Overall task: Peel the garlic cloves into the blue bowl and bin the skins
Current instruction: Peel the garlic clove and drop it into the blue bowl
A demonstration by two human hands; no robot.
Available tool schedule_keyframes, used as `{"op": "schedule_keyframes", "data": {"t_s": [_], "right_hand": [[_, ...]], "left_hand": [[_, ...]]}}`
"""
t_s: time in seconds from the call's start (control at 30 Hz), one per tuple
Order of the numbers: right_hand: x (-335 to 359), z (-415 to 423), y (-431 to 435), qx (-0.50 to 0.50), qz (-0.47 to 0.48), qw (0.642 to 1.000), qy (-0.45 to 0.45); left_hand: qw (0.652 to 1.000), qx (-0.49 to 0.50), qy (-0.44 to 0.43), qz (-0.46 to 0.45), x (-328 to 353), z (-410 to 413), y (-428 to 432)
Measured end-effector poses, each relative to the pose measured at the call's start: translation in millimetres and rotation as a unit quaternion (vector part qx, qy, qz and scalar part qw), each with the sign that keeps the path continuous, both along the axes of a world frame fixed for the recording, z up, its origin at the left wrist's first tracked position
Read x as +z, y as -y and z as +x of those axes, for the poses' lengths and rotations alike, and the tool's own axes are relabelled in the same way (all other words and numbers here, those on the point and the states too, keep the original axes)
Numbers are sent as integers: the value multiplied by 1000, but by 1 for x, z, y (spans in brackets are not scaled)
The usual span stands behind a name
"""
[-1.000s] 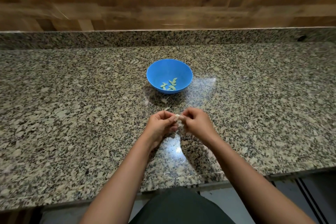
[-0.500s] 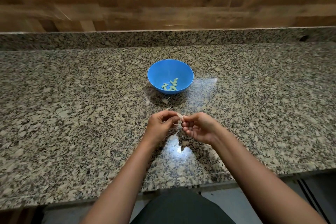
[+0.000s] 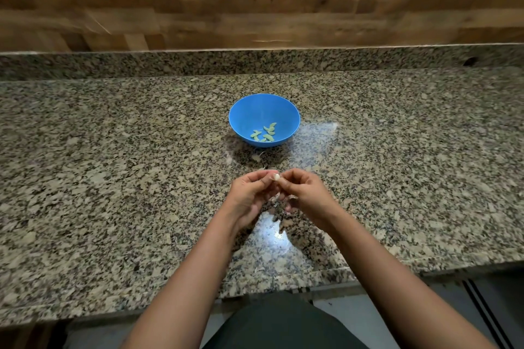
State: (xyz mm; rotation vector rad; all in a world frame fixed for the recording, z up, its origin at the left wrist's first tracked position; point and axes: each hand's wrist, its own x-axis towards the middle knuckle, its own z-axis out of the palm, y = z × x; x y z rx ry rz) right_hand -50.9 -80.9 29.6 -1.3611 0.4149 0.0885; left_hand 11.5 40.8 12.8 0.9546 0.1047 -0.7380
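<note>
A blue bowl (image 3: 264, 110) stands on the granite counter ahead of me, with several peeled pale-green cloves (image 3: 265, 132) lying in its bottom. Just in front of it, my left hand (image 3: 249, 193) and my right hand (image 3: 304, 193) meet above the counter, fingers curled. Between their fingertips they pinch one small whitish garlic clove (image 3: 275, 177). Thin bits of skin (image 3: 276, 200) hang or lie under the fingers. A scrap of skin (image 3: 259, 155) rests on the counter near the bowl's base.
The speckled granite counter (image 3: 113, 178) runs wide to both sides, with a raised granite lip and a wooden wall (image 3: 255, 14) behind. Its front edge (image 3: 283, 289) is close to my body. No bin is in view.
The right hand has turned back over so its fingers curl down onto the clove again. Both hands stay at the same spot in front of the bowl.
</note>
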Motion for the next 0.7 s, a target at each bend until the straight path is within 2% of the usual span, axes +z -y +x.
{"op": "schedule_keyframes", "data": {"t_s": [0.1, 0.17, 0.23, 0.3, 0.37, 0.43, 0.53, 0.63, 0.7], "right_hand": [[1, -1, 1, 13, 146, 989, -22], [-1, -1, 0, 19, 158, 987, -29], [-1, -3, 1, 20, 87, 996, -17], [-1, -3, 1, 12, -58, 998, 3], [-2, -1, 2, 0, -174, 985, 21], [-3, 0, 3, 6, -238, 970, 39], [-3, -3, 4, 19, -247, 968, 38], [0, -5, 4, 25, -221, 975, 27], [2, -5, 3, 24, -172, 985, 10]], "left_hand": [[998, -41, -41, -25, 5, 5, -1], [996, -67, -50, -29, 7, 6, -3], [997, -62, -41, -7, 6, 6, -2], [999, -14, 11, 50, 4, 4, 1], [991, 14, 81, 106, 2, 2, 4], [984, -5, 120, 133, 1, 2, 4], [981, -44, 121, 143, 1, 2, -1], [990, -24, 88, 105, 2, -2, -1], [993, -6, 65, 94, 3, -3, 2]]}}
